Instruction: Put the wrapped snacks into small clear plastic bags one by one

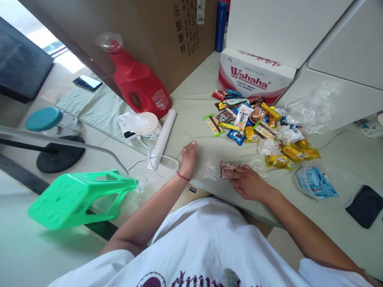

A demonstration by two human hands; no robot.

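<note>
My right hand has its fingers on a small brown snack packet at the table's near edge. Clear plastic wrap lies around the packet, spreading out on both sides. To the left, my left hand is closed with the thumb uppermost, held near the table edge. Its curled fingers face away, so anything inside them is hidden. Beyond my right hand lies a pile of wrapped snacks in mixed colours, with yellow packets at its right side.
A Wahaba-style red and white carton labelled Wahaha stands behind the snacks. Left are a red jug, a paper cup, a white roll and a cable. Right are crumpled plastic, a blue packet and a green stool leftmost.
</note>
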